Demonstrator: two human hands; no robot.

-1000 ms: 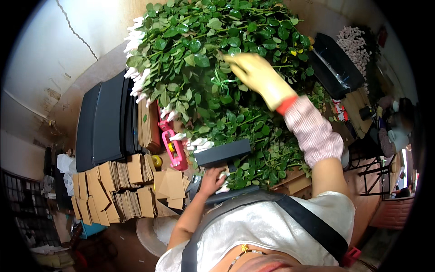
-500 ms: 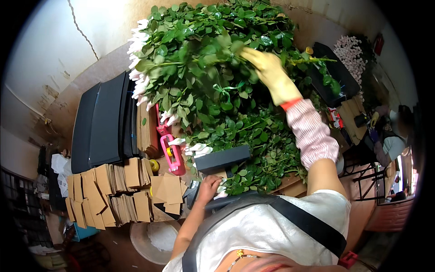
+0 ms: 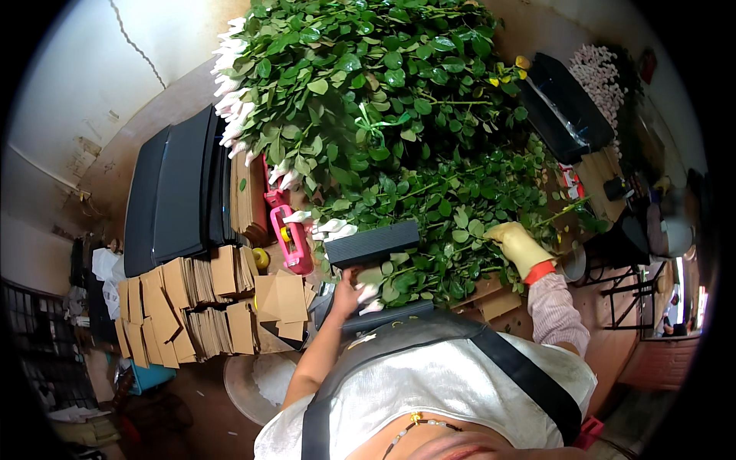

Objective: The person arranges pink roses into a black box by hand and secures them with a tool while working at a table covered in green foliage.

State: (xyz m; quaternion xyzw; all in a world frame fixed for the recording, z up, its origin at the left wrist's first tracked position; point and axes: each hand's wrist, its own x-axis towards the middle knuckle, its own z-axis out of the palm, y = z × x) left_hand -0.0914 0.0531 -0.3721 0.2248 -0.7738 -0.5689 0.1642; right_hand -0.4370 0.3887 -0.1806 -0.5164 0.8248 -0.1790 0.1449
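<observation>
Long leafy rose stems (image 3: 383,69) lie heaped on the table, their heads in white covers (image 3: 234,115) pointing left. In front is a lower layer of leafy stems (image 3: 437,268), beside a ridged dark grey block (image 3: 372,244). My bare left hand (image 3: 347,294) is closed at a white-covered rose head (image 3: 369,292) just below that block; its fingertips are partly hidden. Over the right part of the lower layer, my right hand (image 3: 515,244), in a yellow glove, has its fingers closed round a leafy rose stem (image 3: 469,232). Green ties (image 3: 376,126) show on the heap.
At left stand dark folded boards (image 3: 169,192) and stacks of brown cardboard pieces (image 3: 188,307). A pink tape dispenser (image 3: 290,238) sits beside the roses. A round tub (image 3: 245,387) stands below the table. A black tray (image 3: 567,107) and a person (image 3: 667,222) are at right.
My right hand has come down from the upper heap toward the lower right, with a rose stem in it. My left hand has moved slightly up, closer to the grey block.
</observation>
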